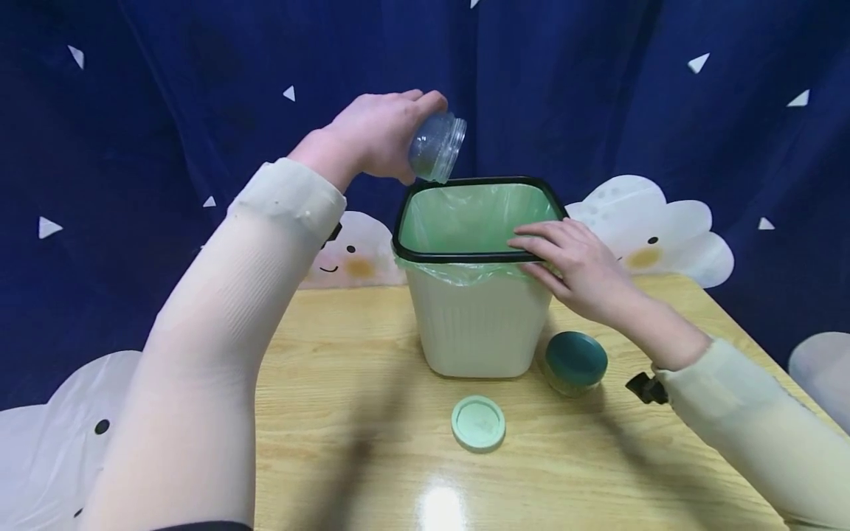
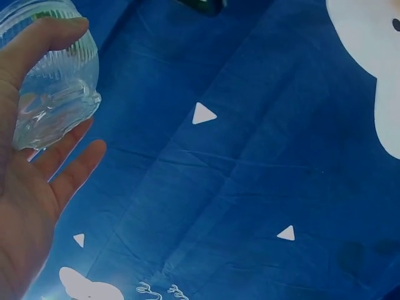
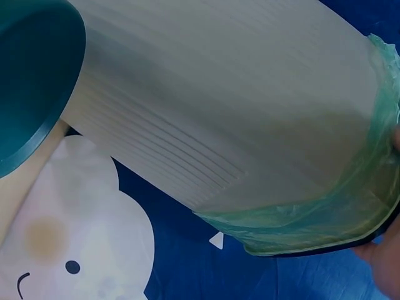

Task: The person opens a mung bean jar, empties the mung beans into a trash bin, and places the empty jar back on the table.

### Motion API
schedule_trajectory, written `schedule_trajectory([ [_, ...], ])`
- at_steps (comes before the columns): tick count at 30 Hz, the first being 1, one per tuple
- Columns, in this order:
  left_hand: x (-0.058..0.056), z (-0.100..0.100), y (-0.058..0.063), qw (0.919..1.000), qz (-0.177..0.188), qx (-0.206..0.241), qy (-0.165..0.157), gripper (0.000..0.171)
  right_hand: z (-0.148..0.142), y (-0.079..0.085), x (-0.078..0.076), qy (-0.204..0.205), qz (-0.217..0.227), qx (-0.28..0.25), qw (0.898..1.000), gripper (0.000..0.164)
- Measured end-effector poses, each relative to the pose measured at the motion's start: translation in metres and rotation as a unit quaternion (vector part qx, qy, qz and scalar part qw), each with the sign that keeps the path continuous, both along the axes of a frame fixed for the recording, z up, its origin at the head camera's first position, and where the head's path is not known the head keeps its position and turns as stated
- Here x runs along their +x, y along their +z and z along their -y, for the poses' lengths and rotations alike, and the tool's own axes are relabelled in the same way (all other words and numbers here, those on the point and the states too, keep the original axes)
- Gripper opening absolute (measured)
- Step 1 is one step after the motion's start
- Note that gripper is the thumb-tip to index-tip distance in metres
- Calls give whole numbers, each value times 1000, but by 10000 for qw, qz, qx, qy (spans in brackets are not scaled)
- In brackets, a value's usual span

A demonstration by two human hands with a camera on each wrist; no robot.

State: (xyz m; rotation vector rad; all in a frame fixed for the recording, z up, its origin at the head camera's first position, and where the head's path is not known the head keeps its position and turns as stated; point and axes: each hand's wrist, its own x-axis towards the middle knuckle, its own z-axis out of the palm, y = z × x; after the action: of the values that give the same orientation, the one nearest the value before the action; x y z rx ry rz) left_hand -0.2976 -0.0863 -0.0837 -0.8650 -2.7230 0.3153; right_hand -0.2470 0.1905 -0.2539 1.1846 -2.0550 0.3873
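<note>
- Currently, the left hand [image 1: 384, 136] grips a tilted clear jar [image 1: 436, 147] above the left of the bin [image 1: 481, 321].
- Right hand [image 1: 576, 264] pinches the bin's right rim.
- Green lid [image 1: 478, 422]: before the bin.

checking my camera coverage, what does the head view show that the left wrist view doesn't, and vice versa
Only the head view: the white bin with its green liner, the right hand at its rim, and the pale green lid on the tabletop.

Only the left wrist view: fine ribs on the clear jar and curly white marks on the backdrop.

Both: the left hand gripping that jar, and the blue backdrop with white triangles and cloud shapes.
</note>
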Motion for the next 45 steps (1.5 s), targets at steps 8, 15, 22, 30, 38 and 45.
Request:
schedule_trajectory([
  [8, 0, -6, -4, 9992, 20, -395, 13, 90, -1, -2, 1, -9, 15, 0, 10000, 31],
  [15, 1, 0, -3, 9994, 30, -338, 54, 91, -1, 0, 0, 45, -29, -30, 10000, 30],
  [22, 0, -3, -2, 9987, 1, -509, 62, 90, -2, -1, 0, -17, 7, -16, 10000, 31],
  [30, -1, -4, -6, 9979, -22, -654, -31, 88, -4, -2, 1, -54, 0, -35, 10000, 30],
  [38, 0, 3, -6, 9985, -64, -533, -75, 87, -3, -3, 2, -65, 46, 16, 10000, 31],
  [45, -1, 3, -7, 9984, -17, -570, -14, 89, -3, -3, 0, -36, 7, -4, 10000, 30],
])
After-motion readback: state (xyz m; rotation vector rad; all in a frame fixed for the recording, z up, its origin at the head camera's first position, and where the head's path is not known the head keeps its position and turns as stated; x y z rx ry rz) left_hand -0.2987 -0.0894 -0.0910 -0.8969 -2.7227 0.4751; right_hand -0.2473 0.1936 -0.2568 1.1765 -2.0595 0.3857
